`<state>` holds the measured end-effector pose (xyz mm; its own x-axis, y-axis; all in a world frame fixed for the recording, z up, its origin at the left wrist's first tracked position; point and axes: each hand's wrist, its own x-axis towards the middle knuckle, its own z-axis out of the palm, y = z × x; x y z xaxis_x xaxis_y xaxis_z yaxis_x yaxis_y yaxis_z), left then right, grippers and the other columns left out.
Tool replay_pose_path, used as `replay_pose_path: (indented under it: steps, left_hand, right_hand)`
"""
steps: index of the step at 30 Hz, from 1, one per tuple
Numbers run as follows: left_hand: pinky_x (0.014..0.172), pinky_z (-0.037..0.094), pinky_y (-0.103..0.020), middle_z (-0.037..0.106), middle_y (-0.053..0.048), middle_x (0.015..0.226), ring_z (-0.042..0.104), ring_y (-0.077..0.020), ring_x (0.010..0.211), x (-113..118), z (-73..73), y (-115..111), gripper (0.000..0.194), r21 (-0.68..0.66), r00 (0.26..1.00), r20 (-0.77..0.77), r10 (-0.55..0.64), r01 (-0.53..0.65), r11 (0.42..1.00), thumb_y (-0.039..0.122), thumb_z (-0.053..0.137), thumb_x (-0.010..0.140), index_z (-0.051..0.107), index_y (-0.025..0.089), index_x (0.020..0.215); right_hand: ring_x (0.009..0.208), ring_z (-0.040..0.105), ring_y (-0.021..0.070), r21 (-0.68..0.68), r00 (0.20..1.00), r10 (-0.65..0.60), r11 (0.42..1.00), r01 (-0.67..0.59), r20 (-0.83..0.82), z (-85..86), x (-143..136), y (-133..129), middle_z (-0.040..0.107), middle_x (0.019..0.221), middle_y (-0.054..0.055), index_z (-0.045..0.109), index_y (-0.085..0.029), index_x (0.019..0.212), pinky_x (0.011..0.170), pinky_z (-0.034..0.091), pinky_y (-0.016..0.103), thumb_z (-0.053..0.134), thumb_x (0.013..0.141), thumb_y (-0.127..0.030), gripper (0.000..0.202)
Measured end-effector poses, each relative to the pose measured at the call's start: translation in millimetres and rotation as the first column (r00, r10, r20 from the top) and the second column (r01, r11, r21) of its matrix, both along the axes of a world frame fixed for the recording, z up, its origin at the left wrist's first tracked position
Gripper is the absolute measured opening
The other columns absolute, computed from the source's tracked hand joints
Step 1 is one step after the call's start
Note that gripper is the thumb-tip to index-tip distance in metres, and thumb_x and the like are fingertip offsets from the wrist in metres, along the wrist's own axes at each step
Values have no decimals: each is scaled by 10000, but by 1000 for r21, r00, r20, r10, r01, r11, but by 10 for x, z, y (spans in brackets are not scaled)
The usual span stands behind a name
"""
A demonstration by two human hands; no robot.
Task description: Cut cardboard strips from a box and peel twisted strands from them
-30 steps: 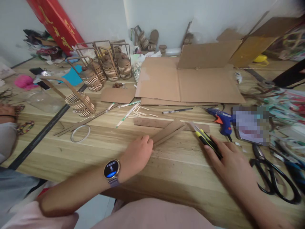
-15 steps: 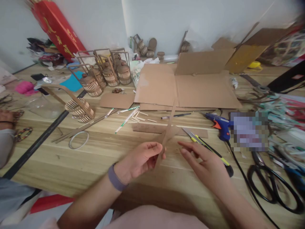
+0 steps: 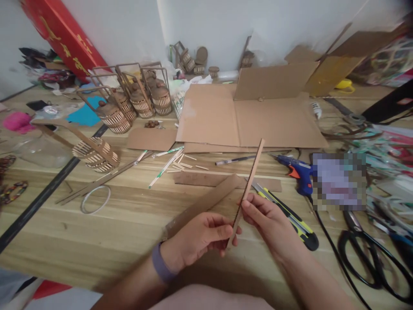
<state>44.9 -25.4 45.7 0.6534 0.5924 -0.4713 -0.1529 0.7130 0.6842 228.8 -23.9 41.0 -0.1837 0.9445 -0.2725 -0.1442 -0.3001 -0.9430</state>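
A narrow cardboard strip [image 3: 253,169] stands slanted in front of me, held in both hands. My left hand [image 3: 206,234] pinches its lower end between thumb and fingers. Higher up, my right hand [image 3: 266,219] grips the same strip along its edge. Beneath it, a wider cardboard strip [image 3: 206,199] lies diagonally on the table, and another flat cardboard strip [image 3: 196,178] crosses behind that one. Just beyond my right hand is a yellow and black utility knife [image 3: 290,215]. A pen [image 3: 235,160] rests farther back.
A blue glue gun [image 3: 301,172] and large black-handled scissors [image 3: 361,254] lie to the right. Opened cardboard [image 3: 209,114] covers the back. Small lidded baskets with handles [image 3: 138,101], an unlidded basket [image 3: 97,153], cut sticks [image 3: 182,164] and a ring [image 3: 95,200] are at left.
My right hand has closed onto the strip, which was in my left hand alone. The strip has turned and shifted right. The co-worker's arm at the left has gone out of view.
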Motion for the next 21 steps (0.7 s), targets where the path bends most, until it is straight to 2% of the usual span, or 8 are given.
replay_pose_path:
  steps: [3,5,8,10,12,15,18,21]
  left_hand:
    - [556,422,-238,622,-12,723,511,-89,576,-5,-13,-9,509,48,999,-12,-46,46,998,579,866,617,682,131,775]
    - [568,436,-245,612,-4,707,526,-96,579,-6,-24,-12,484,67,999,-18,-36,37,997,560,866,628,679,133,761]
    - [582,435,-241,599,13,687,529,-97,595,-15,-44,-2,444,78,996,-35,78,-75,994,508,877,639,689,136,792]
    - [585,426,-233,598,18,684,523,-94,610,-25,-53,16,434,98,980,-56,190,-184,978,489,883,640,690,137,805]
    - [588,418,-226,600,21,683,525,-92,620,-33,-53,36,449,116,955,-76,288,-278,954,493,890,631,687,135,811]
    - [595,417,-223,616,23,692,546,-88,616,-33,-42,57,498,107,927,-76,366,-358,928,497,912,592,680,128,833]
    - [591,426,-221,633,22,697,566,-88,606,-20,-29,60,529,76,916,-58,396,-392,917,470,937,558,669,123,854]
    - [570,430,-216,636,26,671,575,-88,583,-8,-25,60,543,36,915,-46,401,-399,916,444,952,534,652,124,855]
  right_hand:
    - [526,400,88,45,995,-83,996,81,58,-13,32,21,475,626,-50,602,-197,822,482,380,235,702,801,-598,414]
    - [529,393,88,76,986,-116,991,107,122,-7,35,29,481,617,-47,636,-185,873,486,369,232,692,798,-614,439]
    - [556,477,110,150,955,-136,984,99,263,0,18,16,553,631,-23,677,-177,986,519,416,243,665,822,-575,431]
    - [595,548,127,254,922,-165,964,76,351,-4,-9,-12,626,686,8,691,-186,952,547,460,254,649,843,-501,336]
    - [609,579,129,392,883,-198,920,18,426,-15,-47,-50,651,702,15,691,-202,852,557,476,248,629,867,-399,207]
    - [594,579,116,566,823,-231,814,-128,518,-32,-102,-105,618,656,-11,690,-219,812,551,473,225,605,892,-251,121]
    - [631,615,113,649,806,-229,724,-233,546,-47,-133,-141,641,706,-5,696,-222,881,569,500,213,598,908,-182,109]
    - [658,638,114,688,800,-242,674,-267,548,-57,-142,-153,662,749,2,693,-227,931,575,520,208,594,912,-152,126]
